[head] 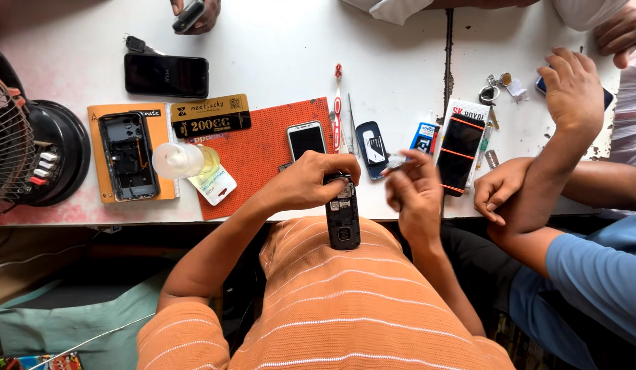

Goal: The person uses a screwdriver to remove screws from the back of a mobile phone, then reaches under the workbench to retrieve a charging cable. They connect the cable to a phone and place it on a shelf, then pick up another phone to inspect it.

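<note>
White worktable (277, 62), fan (16, 137) at far left, red mat (263, 154) centre; my left hand (308, 181) clamps an opened black handset (343, 212) at the table edge, my right hand (415, 188) pinches a small part beside it

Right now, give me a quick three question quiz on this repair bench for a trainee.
1. True or false: the left hand holds the opened black phone with its back cover off.
2. Which thing lies on the orange mat? A) a small white-framed phone B) a fan C) a key ring
3. Fill in: the right hand has its grip pinched on a small ____ part, above the table's edge.

Key
1. True: the phone's bare back faces up, its lower end against the striped shirt.
2. A.
3. Pale; what it is cannot be told at this size.
</note>
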A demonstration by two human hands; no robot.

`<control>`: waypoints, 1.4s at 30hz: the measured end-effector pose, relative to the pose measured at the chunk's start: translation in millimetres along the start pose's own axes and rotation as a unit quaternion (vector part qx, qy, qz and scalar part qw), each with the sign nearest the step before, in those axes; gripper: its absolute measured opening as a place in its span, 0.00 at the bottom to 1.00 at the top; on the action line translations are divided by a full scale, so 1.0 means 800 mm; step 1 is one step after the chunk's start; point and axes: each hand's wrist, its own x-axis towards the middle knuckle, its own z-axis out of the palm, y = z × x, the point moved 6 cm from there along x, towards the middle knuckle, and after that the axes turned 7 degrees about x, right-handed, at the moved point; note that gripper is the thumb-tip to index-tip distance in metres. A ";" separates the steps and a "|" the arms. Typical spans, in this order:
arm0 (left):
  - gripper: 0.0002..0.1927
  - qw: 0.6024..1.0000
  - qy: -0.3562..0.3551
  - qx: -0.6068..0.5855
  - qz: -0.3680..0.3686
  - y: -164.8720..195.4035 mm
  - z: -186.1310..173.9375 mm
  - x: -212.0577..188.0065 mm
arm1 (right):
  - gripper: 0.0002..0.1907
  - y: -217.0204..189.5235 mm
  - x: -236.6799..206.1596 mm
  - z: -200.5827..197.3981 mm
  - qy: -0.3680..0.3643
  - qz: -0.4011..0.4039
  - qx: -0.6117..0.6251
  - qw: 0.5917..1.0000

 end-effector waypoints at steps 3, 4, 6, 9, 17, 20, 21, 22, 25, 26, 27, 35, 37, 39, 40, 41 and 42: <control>0.09 1.000 0.015 -0.013 0.017 -0.004 0.000 -0.001 | 0.17 0.037 -0.015 -0.002 -0.029 0.147 -0.046 0.988; 0.08 0.999 0.020 -0.018 0.025 -0.005 0.000 -0.001 | 0.18 0.048 -0.021 -0.003 -0.038 0.191 -0.052 0.980; 0.06 0.999 0.036 -0.016 0.037 -0.006 0.000 -0.001 | 0.14 0.059 -0.031 -0.006 -0.054 0.251 -0.045 0.965; 0.05 0.998 0.057 -0.020 0.028 -0.007 0.003 0.004 | 0.12 0.066 -0.037 -0.007 -0.076 0.297 -0.093 0.947; 0.04 0.991 0.123 -0.042 -0.036 -0.021 0.028 0.027 | 0.09 0.068 -0.034 -0.016 -0.031 0.277 -0.105 0.955; 0.04 0.983 0.178 -0.043 0.007 -0.031 0.037 0.039 | 0.09 0.079 -0.038 -0.037 0.003 0.272 -0.079 0.959; 0.04 0.976 0.211 -0.047 0.024 -0.037 0.037 0.043 | 0.09 0.082 -0.039 -0.046 0.015 0.267 -0.062 0.962; 0.04 0.968 0.243 -0.051 0.041 -0.042 0.037 0.048 | 0.09 0.084 -0.040 -0.056 0.027 0.261 -0.045 0.964; 0.03 0.958 0.273 0.081 0.019 -0.062 0.050 0.066 | 0.08 0.079 -0.045 -0.101 0.117 0.228 -0.017 0.966; 0.03 0.962 0.259 0.081 0.026 -0.066 0.060 0.070 | 0.07 0.074 -0.046 -0.113 0.134 0.207 0.006 0.969; 0.03 0.966 0.245 0.080 0.034 -0.067 0.072 0.074 | 0.07 0.068 -0.048 -0.125 0.153 0.186 0.028 0.970; 0.06 0.976 0.216 0.035 0.008 -0.073 0.083 0.080 | 0.07 0.046 -0.052 -0.159 0.194 0.092 0.052 0.975; 0.07 0.980 0.182 -0.040 -0.073 -0.079 0.078 0.073 | 0.08 0.051 -0.049 -0.150 0.176 0.092 0.039 0.979; 0.15 0.967 0.123 -0.202 -0.095 -0.073 0.083 0.071 | 0.08 0.060 -0.045 -0.130 0.127 0.104 0.010 0.986; 0.20 0.949 0.092 -0.282 -0.106 -0.069 0.087 0.069 | 0.09 0.064 -0.045 -0.120 0.102 0.110 -0.005 0.989; 0.22 0.950 0.081 -0.287 -0.088 -0.060 0.087 0.064 | 0.09 0.068 -0.047 -0.110 0.084 0.127 -0.016 0.988; 0.24 0.951 0.071 -0.293 -0.070 -0.050 0.088 0.059 | 0.09 0.071 -0.048 -0.099 0.064 0.143 -0.028 0.987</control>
